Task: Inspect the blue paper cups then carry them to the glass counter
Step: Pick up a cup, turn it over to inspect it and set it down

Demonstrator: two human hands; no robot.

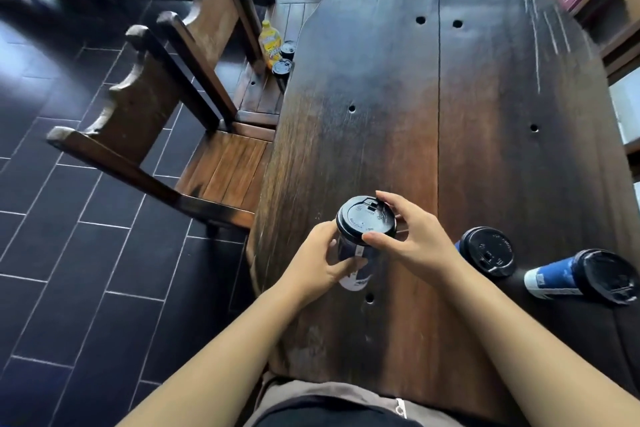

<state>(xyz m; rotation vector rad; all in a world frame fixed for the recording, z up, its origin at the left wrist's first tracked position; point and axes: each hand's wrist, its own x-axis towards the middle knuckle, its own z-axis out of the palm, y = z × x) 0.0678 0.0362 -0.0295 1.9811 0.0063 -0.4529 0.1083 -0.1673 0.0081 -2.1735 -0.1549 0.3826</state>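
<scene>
A blue paper cup [358, 267] with a black lid [363, 220] is held above the near end of the dark wooden table [398, 97]. My left hand [322, 262] wraps the cup's body. My right hand [412, 236] pinches the lid's rim, thumb in front and a finger at the drinking tab. To the right, a second blue cup [486, 251] stands upright on the table. A third blue cup [554, 276] lies on its side beside it, its lid facing me.
Two wooden chairs [221, 163] stand along the table's left side. On the farther seat are a yellow bottle [270, 42] and two lidded cups [282, 68]. Dark tiled floor [69, 253] spreads to the left. Shelving [616, 10] runs along the right edge.
</scene>
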